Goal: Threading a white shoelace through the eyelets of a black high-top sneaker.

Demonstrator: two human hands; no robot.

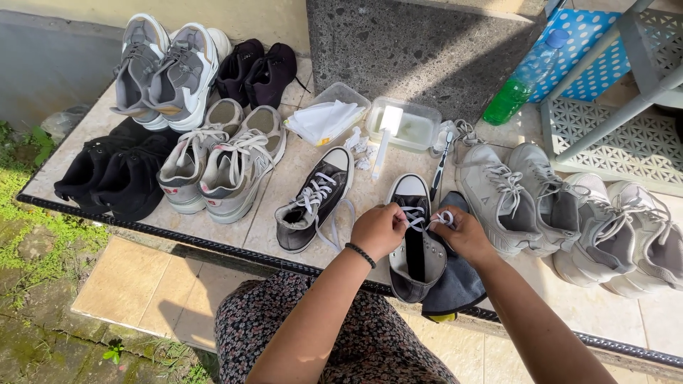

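Note:
A black high-top canvas sneaker (416, 249) with a white toe cap lies on a dark grey cloth (455, 288) at the ledge's front edge. My left hand (378, 229) pinches its white lace (415, 215) on the left side. My right hand (464, 235) grips the lace's other end on the right. Its matching sneaker (313, 203) rests just to the left, laces loose.
Grey and white sneakers (220, 160) and black shoes (114, 174) fill the left of the tiled ledge (128, 281). White sneakers (569, 206) sit at the right. Behind: two clear tubs (402, 124), a brush (440, 167), a green-liquid bottle (523, 82), a grey rack (626, 135).

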